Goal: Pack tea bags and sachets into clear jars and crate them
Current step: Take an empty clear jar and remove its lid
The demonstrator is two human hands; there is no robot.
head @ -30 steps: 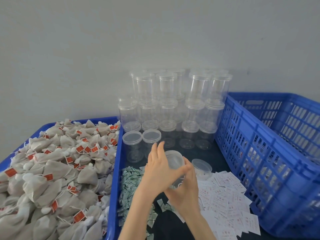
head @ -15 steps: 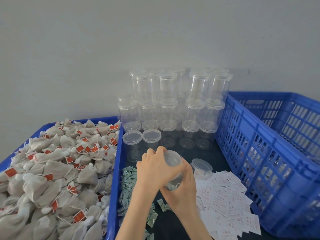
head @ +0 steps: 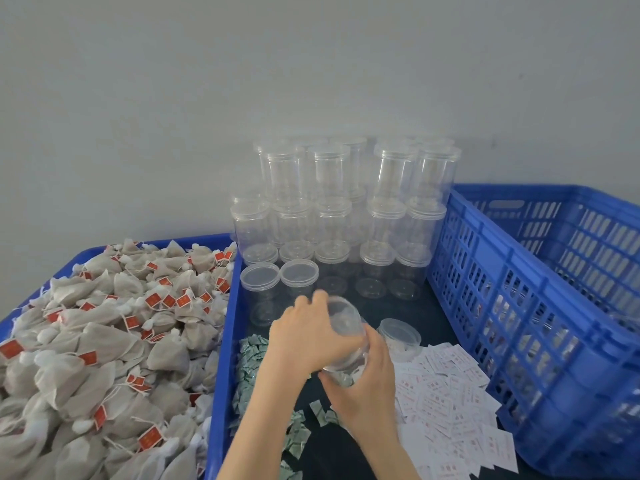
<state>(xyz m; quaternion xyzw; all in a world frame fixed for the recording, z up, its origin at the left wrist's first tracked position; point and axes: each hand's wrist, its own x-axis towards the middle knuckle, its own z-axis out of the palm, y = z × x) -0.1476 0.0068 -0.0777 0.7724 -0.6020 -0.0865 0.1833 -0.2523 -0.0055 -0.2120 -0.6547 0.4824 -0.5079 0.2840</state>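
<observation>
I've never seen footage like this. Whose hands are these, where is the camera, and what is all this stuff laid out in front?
No machine here: these are a person's two bare hands, filmed by a wide-angle camera worn on their head, looking forward and down.

The left hand curls over the top of a clear jar, while the right hand grips it from below. Something greenish shows at the jar's bottom; I cannot tell exactly what.

On the left, a blue tray is heaped with tea bags bearing red tags. In the middle lie small green sachets and white paper slips, with a low open tub beside them. Behind stand stacked empty jars with lids. On the right is a blue slatted crate; its contents are hard to make out.
</observation>
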